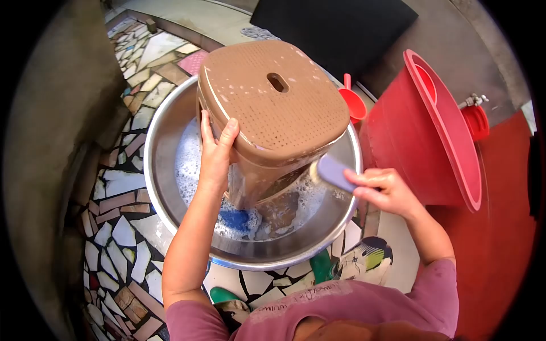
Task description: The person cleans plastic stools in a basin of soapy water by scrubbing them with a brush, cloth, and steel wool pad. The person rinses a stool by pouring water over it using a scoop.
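Observation:
A brown plastic stool point(250, 85) with a dotted seat and an oval slot stands tilted in a wide metal basin point(284, 258). Soapy water point(187, 153) fills the basin's bottom. My left hand point(216, 153) grips the stool's near left edge, thumb on top and fingers at the side. In my right hand point(381, 190) is a scrubbing brush point(335, 172) with a purple back and pale bristles, held by its handle close to the stool's lower right side. Whether the bristles touch the stool I cannot tell. Something blue point(234, 220) lies in the suds.
To the right stands a large red tub point(392, 131), tilted, with a tap point(474, 101) behind it. A red dipper point(354, 105) is beyond the basin. Stone-mosaic paving point(122, 227) runs along the left by a wall. A black panel point(335, 28) is at the back.

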Demonstrator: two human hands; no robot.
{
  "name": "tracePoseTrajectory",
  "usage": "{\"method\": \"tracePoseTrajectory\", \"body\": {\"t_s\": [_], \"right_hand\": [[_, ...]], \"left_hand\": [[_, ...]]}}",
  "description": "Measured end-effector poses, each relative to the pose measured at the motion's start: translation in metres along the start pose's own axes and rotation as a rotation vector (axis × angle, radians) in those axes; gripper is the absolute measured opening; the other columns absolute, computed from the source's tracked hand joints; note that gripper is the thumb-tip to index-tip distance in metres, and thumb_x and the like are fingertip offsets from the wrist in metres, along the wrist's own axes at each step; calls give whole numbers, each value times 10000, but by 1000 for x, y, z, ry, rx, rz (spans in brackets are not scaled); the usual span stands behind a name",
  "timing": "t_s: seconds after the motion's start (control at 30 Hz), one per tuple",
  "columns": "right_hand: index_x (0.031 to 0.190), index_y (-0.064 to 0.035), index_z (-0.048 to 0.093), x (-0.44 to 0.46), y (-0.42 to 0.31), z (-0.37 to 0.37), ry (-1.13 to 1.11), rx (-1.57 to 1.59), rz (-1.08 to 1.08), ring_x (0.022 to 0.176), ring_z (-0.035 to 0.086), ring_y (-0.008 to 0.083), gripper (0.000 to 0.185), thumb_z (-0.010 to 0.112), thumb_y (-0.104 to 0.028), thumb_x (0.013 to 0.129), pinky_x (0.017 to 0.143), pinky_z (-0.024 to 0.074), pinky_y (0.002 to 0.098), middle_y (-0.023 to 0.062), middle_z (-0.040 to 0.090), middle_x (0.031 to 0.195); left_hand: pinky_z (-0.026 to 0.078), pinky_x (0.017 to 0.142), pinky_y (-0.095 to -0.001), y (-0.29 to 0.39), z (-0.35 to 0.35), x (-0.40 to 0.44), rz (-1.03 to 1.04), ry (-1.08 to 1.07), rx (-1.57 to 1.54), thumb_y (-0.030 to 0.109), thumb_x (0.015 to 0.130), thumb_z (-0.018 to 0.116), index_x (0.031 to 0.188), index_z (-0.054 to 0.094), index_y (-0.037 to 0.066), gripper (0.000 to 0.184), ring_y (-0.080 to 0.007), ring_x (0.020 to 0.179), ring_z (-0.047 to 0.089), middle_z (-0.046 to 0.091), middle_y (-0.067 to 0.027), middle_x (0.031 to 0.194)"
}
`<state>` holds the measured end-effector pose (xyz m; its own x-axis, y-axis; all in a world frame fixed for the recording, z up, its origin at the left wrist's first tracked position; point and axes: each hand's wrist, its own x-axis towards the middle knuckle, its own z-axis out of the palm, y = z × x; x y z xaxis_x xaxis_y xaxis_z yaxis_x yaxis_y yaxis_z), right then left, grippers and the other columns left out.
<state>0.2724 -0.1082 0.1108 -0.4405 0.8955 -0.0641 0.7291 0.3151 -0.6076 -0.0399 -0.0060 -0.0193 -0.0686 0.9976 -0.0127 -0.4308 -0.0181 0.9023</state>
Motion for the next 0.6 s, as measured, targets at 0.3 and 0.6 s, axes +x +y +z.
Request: {"method": "tracePoseTrajectory", "body": {"t_s": [0.3,0.6], "right_hand": [[1272,-122,604,91,-76,10,-132,-217,-104,941,688,241,389,652,-226,901,812,518,333,171,679,1055],[1279,-183,605,86,-89,23,-11,-208,54,910,699,247,384,641,-263,904,821,523,343,132,703,1011]], "left_hand": [[427,976,-371,1,-15,-13,-60,-199,-186,218,900,670,1529,-55,157,962,-266,1242,480,447,-184,1380],[420,1005,-347,0,-20,-11,-154,-182,-410,112,844,733,1531,-10,154,1014,-252,1177,518,452,-208,1372]]}}
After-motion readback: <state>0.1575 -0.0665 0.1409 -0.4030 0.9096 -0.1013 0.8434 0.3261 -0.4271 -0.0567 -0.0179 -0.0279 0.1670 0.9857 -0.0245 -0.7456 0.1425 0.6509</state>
